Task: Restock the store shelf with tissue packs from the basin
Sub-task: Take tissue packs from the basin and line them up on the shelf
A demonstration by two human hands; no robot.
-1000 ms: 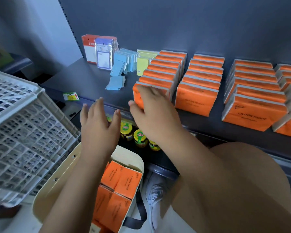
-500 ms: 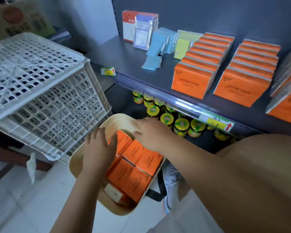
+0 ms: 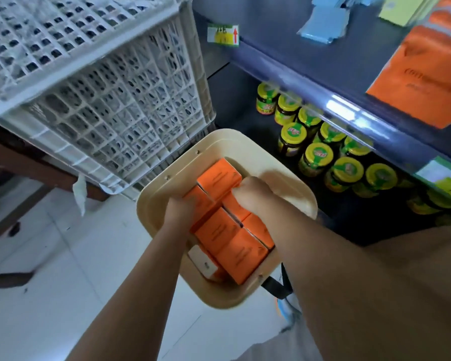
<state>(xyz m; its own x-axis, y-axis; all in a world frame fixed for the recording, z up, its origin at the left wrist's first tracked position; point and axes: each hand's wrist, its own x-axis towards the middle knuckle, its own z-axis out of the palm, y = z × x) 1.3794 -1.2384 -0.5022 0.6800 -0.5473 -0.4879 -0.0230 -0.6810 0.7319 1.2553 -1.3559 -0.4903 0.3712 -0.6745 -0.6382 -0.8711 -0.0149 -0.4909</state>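
Reaches both bare forearms down into the cream basin [image 3: 219, 139], set on the white floor [image 3: 63, 282] just in front of the shelf [image 3: 349, 56]. Finds the orange tissue packs [image 3: 227, 238] here, laid flat and tight together across the basin, with one white-ended pack [image 3: 202, 261] at its near left edge. Has the left grip [image 3: 181, 209] down beside the packs along the basin's left edge; too blurred to tell whether it has hold of anything. Has the right grip [image 3: 249, 194] curled tight, knuckles up, fingers hooked round the edge of a pack toward the far right corner. Off the basin's near right corner: a black strap [image 3: 274, 285] and a shoe [image 3: 287, 306]. Beyond the far left edge: a white lattice crate [image 3: 102, 100], just beside the basin. To the right, on the lower tier: rows of yellow-lidded jars [image 3: 315, 157]. Farthest, near the shelf's front edge: more orange packs [image 3: 422, 82], blue packets [image 3: 320, 24] left of them, and a price tag [image 3: 223, 35] at the edge's left corner.
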